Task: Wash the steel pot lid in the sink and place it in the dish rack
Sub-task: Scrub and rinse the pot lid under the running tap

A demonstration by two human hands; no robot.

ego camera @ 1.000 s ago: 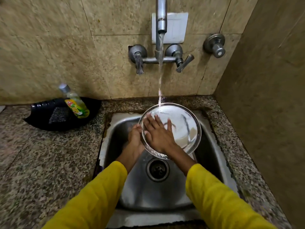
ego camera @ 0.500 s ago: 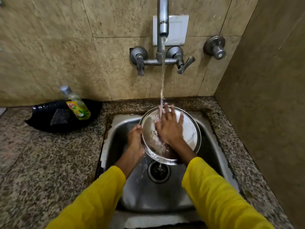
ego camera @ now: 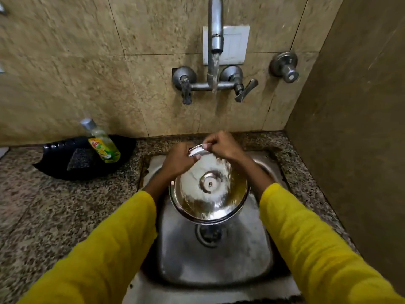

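Observation:
The round steel pot lid (ego camera: 209, 191) hangs tilted over the steel sink (ego camera: 219, 260), its shiny face with a small centre rivet turned toward me. Both hands grip its far rim side by side: my left hand (ego camera: 178, 160) on the left, my right hand (ego camera: 223, 145) on the right, fingers curled over the edge. Water runs from the wall tap (ego camera: 215, 40) above, and the stream fades out above the hands. No dish rack is in view.
A green dish-soap bottle (ego camera: 102, 142) leans in a black tray (ego camera: 65, 163) with a scrub pad (ego camera: 80, 160) on the granite counter left of the sink. A second wall valve (ego camera: 285, 66) sits right of the tap. A brown side wall closes off the right.
The lid has been flipped and lowered so its other face points at me. My right hand left the lid's surface and now grips the far rim beside my left hand.

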